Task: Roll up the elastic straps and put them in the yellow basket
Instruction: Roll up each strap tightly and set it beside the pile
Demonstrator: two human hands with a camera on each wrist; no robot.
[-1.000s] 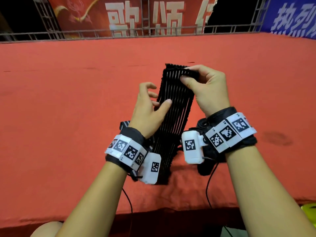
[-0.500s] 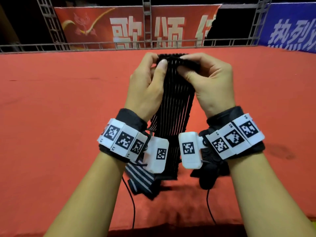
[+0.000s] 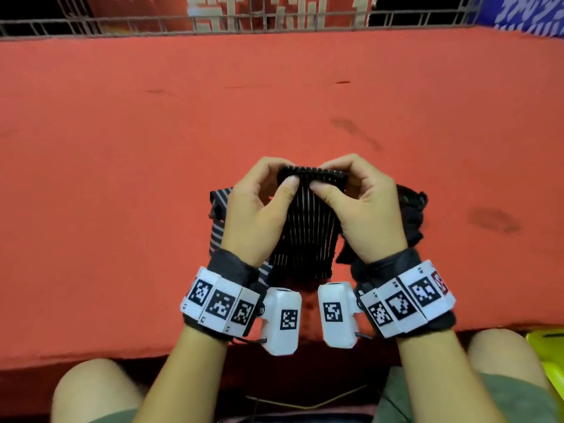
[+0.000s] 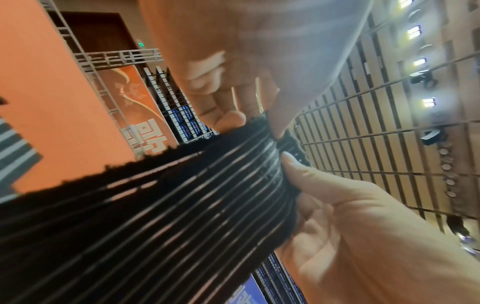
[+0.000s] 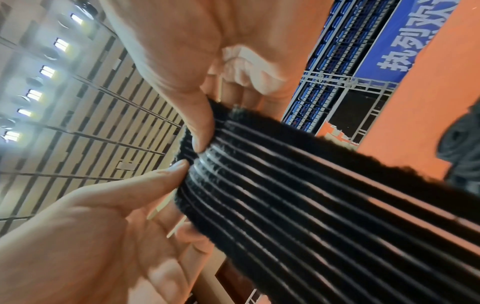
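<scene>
A black ribbed elastic strap [image 3: 305, 233] hangs upright over the red table, its top end folded over between my hands. My left hand [image 3: 274, 190] pinches the top left corner with thumb in front and fingers curled behind. On the top right corner my right hand [image 3: 338, 187] pinches the same way. The wrist views show the strap [image 4: 182, 205] [image 5: 311, 195] close up, with both thumbs pressed on its ribbed face just below the fold. A corner of the yellow basket [image 3: 549, 346] shows at the lower right, below the table edge.
A grey-striped strap [image 3: 218, 218] lies on the red table [image 3: 122, 178] behind my left hand. A dark bundle of straps [image 3: 410, 209] lies behind my right hand. A metal railing [image 3: 91, 25] runs along the table's far edge. My knees are below the near edge.
My left hand slid up to the strap's top end to join the right. Both hands then came down and nearer to me with the strap, whose top end is now folded over.
</scene>
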